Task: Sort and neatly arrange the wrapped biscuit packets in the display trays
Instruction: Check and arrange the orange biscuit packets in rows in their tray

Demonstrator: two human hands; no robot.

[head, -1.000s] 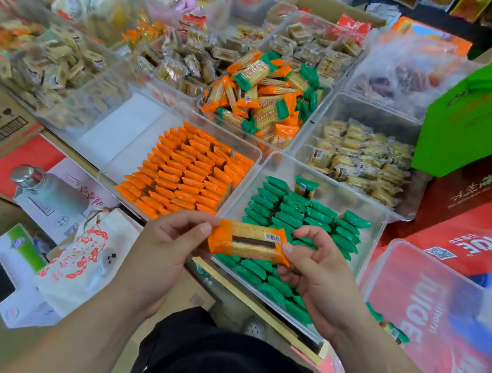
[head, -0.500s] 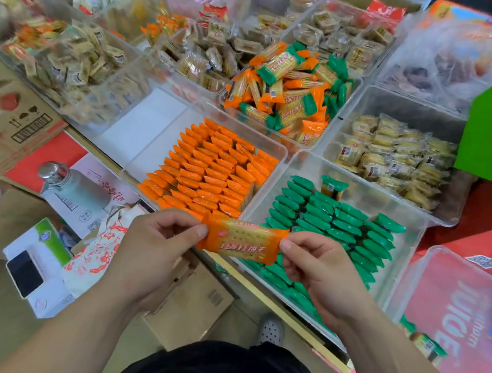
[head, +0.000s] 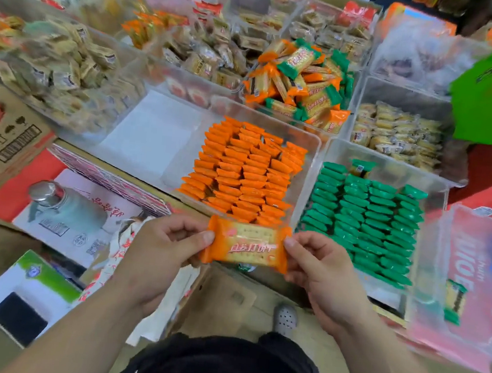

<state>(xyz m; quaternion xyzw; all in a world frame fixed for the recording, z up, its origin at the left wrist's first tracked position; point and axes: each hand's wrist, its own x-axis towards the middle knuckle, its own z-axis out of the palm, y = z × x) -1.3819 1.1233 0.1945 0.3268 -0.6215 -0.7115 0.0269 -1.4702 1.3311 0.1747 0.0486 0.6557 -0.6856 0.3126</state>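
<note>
An orange-wrapped biscuit packet point(head: 246, 244) is held flat, label up, just in front of the near rim of the trays. My left hand point(head: 160, 250) pinches its left end and my right hand point(head: 318, 267) pinches its right end. Beyond it a clear tray point(head: 315, 151) holds neat rows of orange packets point(head: 243, 171). To its right, another clear tray point(head: 439, 188) holds rows of green packets point(head: 366, 217). Behind them a bin holds a loose pile of mixed orange and green packets point(head: 301, 82).
Bins of pale wrapped biscuits point(head: 396, 132) and other snacks fill the back. An empty clear tray point(head: 150, 133) sits left of the orange one. A clear lid point(head: 471, 286) with one green packet lies at right. A steel-capped bottle point(head: 63, 206) and cartons lie at lower left.
The packet has been turned from its barcode side to its label side between both hands. The view has shifted, bringing the trays closer and more central.
</note>
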